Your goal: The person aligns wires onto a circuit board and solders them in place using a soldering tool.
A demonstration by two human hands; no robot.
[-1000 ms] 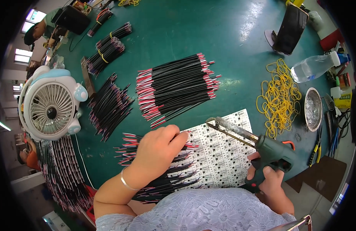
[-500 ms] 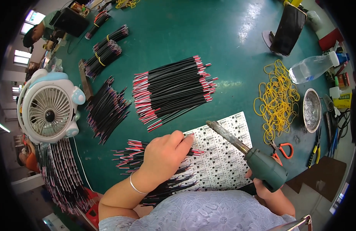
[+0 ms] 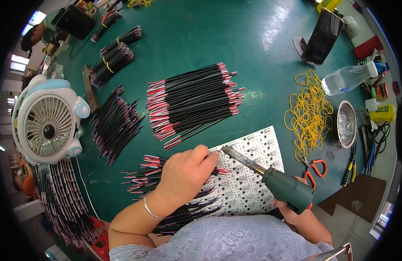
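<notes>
My left hand [image 3: 185, 175] is closed in a pinch over the white sheet of small circuit boards [image 3: 259, 152]. A thin wire seems to be in its fingertips, mostly hidden, with a bit of red showing. My right hand [image 3: 292, 213] grips a green pistol-shaped soldering iron [image 3: 288, 188]. Its worn metal tip [image 3: 229, 151] points left, just beside my left fingertips. Black wires with red and white ends [image 3: 144, 179] lie under and left of my left hand. More dark wires [image 3: 188, 217] spread across the sheet's lower left part.
A wide row of black wires [image 3: 196, 100] lies beyond the sheet. Dark wire bundles [image 3: 116, 126] and a fan [image 3: 48, 126] stand left. At right are yellow rubber bands [image 3: 309, 113], orange-handled scissors [image 3: 316, 168], a metal bowl [image 3: 346, 124], a bottle [image 3: 346, 80] and a phone [image 3: 323, 37].
The soldering iron in my right hand has moved left and slightly down, bringing its tip close to my left fingertips. My left hand keeps its pinch in nearly the same place.
</notes>
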